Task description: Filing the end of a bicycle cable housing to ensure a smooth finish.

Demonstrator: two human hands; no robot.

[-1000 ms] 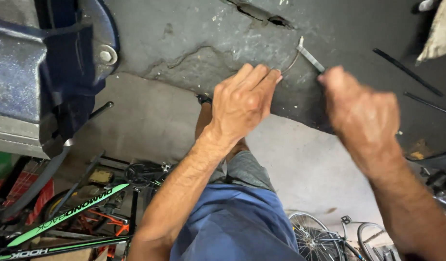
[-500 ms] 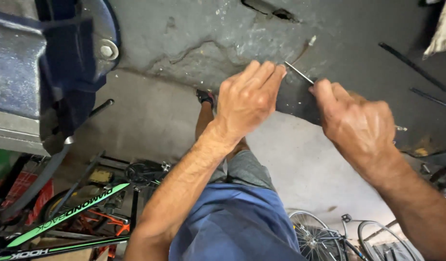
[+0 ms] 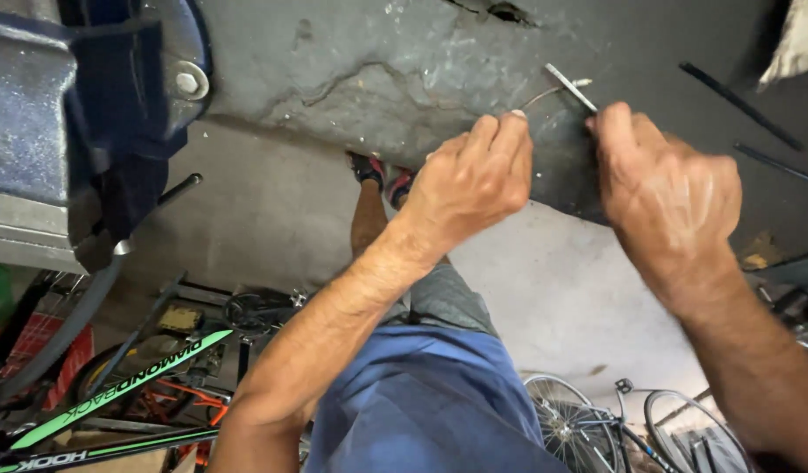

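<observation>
My left hand (image 3: 474, 180) pinches the end of a thin curved wire (image 3: 553, 91) between its fingertips. My right hand (image 3: 671, 197) grips a slim grey metal tool (image 3: 569, 86) whose tip meets the wire's far end. Both hands are held close together in front of me, over a cracked grey concrete floor (image 3: 351, 79). How the wire joins the tool is too small to tell.
A blue bench vise (image 3: 80, 114) with its handle bar (image 3: 89, 289) fills the left side. Bicycle frames (image 3: 115, 394) lie at lower left and wheels (image 3: 614, 429) at lower right. Thin dark rods (image 3: 741, 105) lie on the floor at upper right. My foot (image 3: 382, 171) stands below.
Both hands have drifted slightly right and closer to the camera. The tool's tip has tilted and the wire between the hands is more visible.
</observation>
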